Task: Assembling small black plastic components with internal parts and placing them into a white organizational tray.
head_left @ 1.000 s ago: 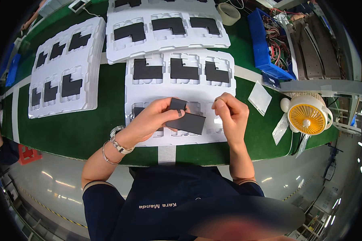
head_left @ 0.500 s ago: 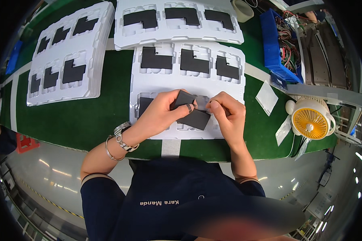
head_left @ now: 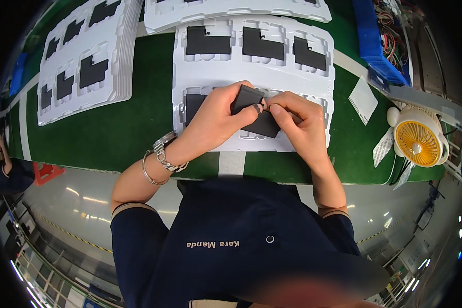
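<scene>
My left hand [head_left: 222, 114] is closed on a flat black L-shaped battery [head_left: 264, 124], its thumb across the inner corner. The battery is held tilted just over the near row of a white moulded tray [head_left: 205, 76]. At the battery's inner corner, the thumb and forefinger of my right hand [head_left: 304, 119] are pinched together beside my left thumb. What sits between those fingertips is too small to make out. Another black battery [head_left: 194, 107] lies in the tray, left of my left hand and partly covered by it. The tray's far row holds three more, including a middle battery [head_left: 264, 46].
A stack of white trays [head_left: 69, 105] with black batteries stands at the left, and another tray [head_left: 231, 11] lies at the back. To the right are a blue bin [head_left: 369, 38] of wires, a paper sheet [head_left: 363, 100] and a yellow-and-white fan [head_left: 417, 146]. The tabletop [head_left: 108, 138] is green.
The view has shifted, so the trays sit higher in the picture. My left hand keeps hold of the battery. My right fingertips have come closer to my left thumb.
</scene>
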A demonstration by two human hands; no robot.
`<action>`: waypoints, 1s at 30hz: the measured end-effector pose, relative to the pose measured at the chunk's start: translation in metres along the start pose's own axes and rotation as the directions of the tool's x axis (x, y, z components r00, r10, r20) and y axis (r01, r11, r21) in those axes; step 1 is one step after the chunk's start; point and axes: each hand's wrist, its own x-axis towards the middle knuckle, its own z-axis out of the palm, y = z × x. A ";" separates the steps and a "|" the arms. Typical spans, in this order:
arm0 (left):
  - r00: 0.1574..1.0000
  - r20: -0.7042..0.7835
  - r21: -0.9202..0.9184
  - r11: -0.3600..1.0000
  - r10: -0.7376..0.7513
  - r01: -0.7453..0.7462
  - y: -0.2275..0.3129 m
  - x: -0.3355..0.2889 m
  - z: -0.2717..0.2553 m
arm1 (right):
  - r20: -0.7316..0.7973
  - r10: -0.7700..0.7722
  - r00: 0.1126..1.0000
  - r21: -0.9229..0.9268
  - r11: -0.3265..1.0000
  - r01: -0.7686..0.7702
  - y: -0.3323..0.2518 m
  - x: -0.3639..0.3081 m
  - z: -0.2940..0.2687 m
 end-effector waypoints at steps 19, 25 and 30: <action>0.996 -0.046 0.098 0.992 -0.075 0.080 0.000 -0.003 0.003 | 0.024 0.171 0.985 0.045 0.984 -0.172 0.001 -0.003 0.008; 0.994 -0.104 0.055 0.998 -0.016 0.022 -0.002 -0.003 0.006 | 0.023 0.170 0.985 0.032 0.985 -0.171 0.000 -0.003 0.008; 0.995 -0.102 0.039 0.999 -0.020 0.024 -0.003 -0.003 0.007 | 0.031 0.173 0.984 0.018 0.985 -0.174 -0.001 -0.003 0.007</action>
